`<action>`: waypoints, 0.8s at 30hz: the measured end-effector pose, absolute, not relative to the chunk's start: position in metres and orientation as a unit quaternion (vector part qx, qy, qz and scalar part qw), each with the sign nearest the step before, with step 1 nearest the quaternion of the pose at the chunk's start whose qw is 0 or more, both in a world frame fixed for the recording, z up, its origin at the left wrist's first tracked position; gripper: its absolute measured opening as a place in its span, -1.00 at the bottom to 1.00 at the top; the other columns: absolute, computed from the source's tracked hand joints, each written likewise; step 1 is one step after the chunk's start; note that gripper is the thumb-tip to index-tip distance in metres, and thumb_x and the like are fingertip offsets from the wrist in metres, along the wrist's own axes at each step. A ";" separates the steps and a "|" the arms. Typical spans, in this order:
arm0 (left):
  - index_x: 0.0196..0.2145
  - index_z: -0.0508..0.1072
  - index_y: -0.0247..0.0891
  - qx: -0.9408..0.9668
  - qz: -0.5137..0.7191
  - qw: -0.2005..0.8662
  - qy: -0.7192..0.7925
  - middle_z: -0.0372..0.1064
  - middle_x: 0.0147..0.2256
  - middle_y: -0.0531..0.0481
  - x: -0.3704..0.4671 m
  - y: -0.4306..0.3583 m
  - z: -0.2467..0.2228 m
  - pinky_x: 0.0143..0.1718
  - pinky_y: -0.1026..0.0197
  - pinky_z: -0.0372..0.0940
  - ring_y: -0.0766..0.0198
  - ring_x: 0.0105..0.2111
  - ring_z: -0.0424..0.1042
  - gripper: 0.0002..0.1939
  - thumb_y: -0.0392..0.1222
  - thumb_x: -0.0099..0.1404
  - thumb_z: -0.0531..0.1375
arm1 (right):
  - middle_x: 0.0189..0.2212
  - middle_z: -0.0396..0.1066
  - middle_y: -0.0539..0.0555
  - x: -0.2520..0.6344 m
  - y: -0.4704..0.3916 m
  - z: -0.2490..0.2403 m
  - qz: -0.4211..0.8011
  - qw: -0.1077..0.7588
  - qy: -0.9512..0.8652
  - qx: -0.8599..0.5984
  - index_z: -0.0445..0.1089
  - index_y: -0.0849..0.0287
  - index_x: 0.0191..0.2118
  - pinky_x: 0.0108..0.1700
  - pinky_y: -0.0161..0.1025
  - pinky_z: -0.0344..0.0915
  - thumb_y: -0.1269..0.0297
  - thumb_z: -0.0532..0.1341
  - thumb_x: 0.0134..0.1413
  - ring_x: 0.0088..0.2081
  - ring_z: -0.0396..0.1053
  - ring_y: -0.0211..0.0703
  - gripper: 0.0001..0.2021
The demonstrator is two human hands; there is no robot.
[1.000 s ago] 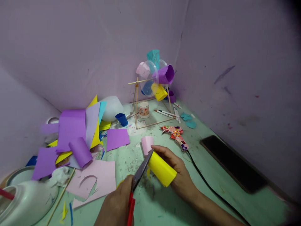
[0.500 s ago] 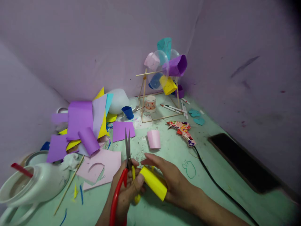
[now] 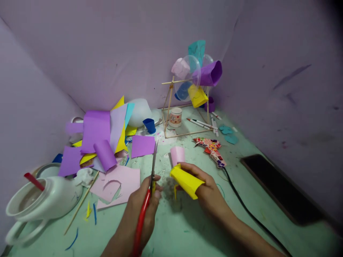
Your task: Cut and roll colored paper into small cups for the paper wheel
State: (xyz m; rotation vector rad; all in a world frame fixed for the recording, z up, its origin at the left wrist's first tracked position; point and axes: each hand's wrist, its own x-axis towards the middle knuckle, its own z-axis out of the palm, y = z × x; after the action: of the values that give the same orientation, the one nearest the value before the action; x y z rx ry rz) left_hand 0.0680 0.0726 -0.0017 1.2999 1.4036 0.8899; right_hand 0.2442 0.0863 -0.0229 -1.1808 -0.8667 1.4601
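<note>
Red-handled scissors (image 3: 142, 216) are gripped in my left hand (image 3: 144, 203), their blades pointing up and away from me. My right hand (image 3: 207, 185) is closed round a yellow paper cup shape (image 3: 187, 181), tilted on its side, with a thin yellow strip (image 3: 175, 192) hanging below its end. Just behind it a pink paper cup (image 3: 177, 155) stands on the table, partly covered by the yellow one. A square of purple paper (image 3: 143, 146) lies beyond the scissors.
Behind stands a stick frame (image 3: 169, 107) carrying a wheel with coloured paper cups (image 3: 207, 74). A patterned glue gun (image 3: 211, 148) and its cord lie right, beside a dark phone (image 3: 278, 189). Left are piled papers (image 3: 96, 128), pink sheets (image 3: 120, 189) and a white pitcher (image 3: 50, 198).
My right hand has moved up and right with the yellow paper cup, away from my left hand. The scissors have turned and their blades look closed together now.
</note>
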 end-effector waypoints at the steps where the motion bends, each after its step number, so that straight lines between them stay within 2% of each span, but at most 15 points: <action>1: -0.12 0.36 -0.20 0.570 0.361 0.440 0.593 0.44 -0.28 -0.08 0.066 0.073 -0.005 -0.28 0.14 0.34 0.11 -0.28 0.44 -0.67 -0.11 0.14 0.13 | -0.15 0.45 0.12 0.245 0.089 -0.023 0.614 0.529 -0.323 -0.489 0.44 0.16 -0.15 -0.16 -0.10 0.32 0.42 0.19 -0.23 -0.15 0.39 0.04 -0.62; 4: -0.04 0.34 -0.20 0.626 0.367 0.331 0.604 0.40 -0.13 -0.16 0.067 0.071 -0.020 -0.07 -0.04 0.26 -0.03 -0.08 0.35 -0.57 -0.21 0.08 0.09 | -0.19 0.47 0.14 0.247 0.092 -0.018 0.621 0.567 -0.260 -0.474 0.46 0.18 -0.19 -0.17 -0.13 0.32 0.42 0.21 -0.27 -0.18 0.40 0.02 -0.63; 8: 0.01 0.32 -0.23 0.646 0.363 0.315 0.593 0.36 -0.07 -0.24 0.074 0.065 -0.039 0.00 -0.19 0.16 -0.18 0.02 0.23 -0.47 -0.28 0.01 0.09 | -0.19 0.45 0.11 0.243 0.086 -0.009 0.627 0.590 -0.254 -0.440 0.45 0.14 -0.18 -0.17 -0.14 0.33 0.40 0.27 -0.20 -0.22 0.42 -0.03 -0.67; 12: -0.01 0.33 -0.23 0.632 0.346 0.340 0.604 0.34 -0.04 -0.24 0.078 0.064 -0.042 0.00 -0.16 0.18 -0.19 0.06 0.19 -0.47 -0.34 -0.01 0.09 | -0.15 0.42 0.08 0.235 0.077 -0.008 0.641 0.584 -0.271 -0.419 0.42 0.08 -0.16 -0.13 -0.12 0.34 0.35 0.27 -0.12 -0.20 0.41 -0.05 -0.70; 17: 0.03 0.28 -0.20 0.613 0.313 0.382 0.617 0.29 0.02 -0.19 0.084 0.063 -0.033 0.01 -0.09 0.17 -0.14 0.13 0.10 -0.44 -0.34 0.01 0.07 | -0.15 0.41 0.11 0.226 0.072 -0.015 0.636 0.577 -0.298 -0.417 0.39 0.10 -0.12 -0.11 -0.11 0.32 0.31 0.27 -0.10 -0.18 0.40 -0.03 -0.68; 24: -0.03 0.31 -0.24 0.609 0.326 0.372 0.620 0.30 0.00 -0.23 0.089 0.062 -0.034 0.00 -0.09 0.18 -0.13 0.10 0.14 -0.54 -0.34 0.06 0.05 | -0.12 0.40 0.13 0.225 0.069 -0.016 0.603 0.587 -0.303 -0.447 0.35 0.06 -0.08 -0.18 -0.16 0.35 0.29 0.26 -0.09 -0.20 0.40 -0.04 -0.63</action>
State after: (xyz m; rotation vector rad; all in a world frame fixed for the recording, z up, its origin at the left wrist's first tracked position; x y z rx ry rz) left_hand 0.0892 0.0615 -0.0342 1.5608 1.5897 0.8358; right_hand 0.2248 0.0686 -0.0158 -1.0419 -0.7055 1.4044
